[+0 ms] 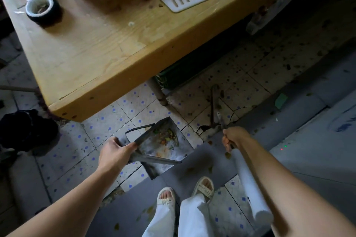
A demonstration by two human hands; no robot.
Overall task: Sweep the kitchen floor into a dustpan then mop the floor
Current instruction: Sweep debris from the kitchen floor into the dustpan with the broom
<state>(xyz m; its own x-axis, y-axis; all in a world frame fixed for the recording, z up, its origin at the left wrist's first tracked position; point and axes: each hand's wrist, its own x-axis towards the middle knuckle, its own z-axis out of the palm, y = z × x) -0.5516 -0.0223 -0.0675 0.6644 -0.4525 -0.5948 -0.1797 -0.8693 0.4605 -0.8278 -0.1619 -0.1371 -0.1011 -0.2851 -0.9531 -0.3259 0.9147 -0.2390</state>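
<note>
Dim kitchen, tiled floor [107, 127] with blue dots, littered with dark specks; a wooden table [100, 44] overhangs the work area, its near corner just beyond the dustpan. One dustpan [163, 146] sits on the tiles just ahead of the feet, metal, with a small heap of scraps [165, 136] near its far edge. Left hand [113, 154] grips the dustpan's handle frame, fingers curled round it. Right hand [233, 138] is clenched on the broom handle [250, 184], white tube running back under the forearm; the broom head [209, 131] is down on a cracked tile right of the pan.

Step in hand, as I read it: sweeping debris into the pan. Keep the pan's lip flat to the tile, short strokes toward it, and pull debris out from under the table edge.

Count: one dustpan, one broom, two hands, both busy. No mop identifiable.
</note>
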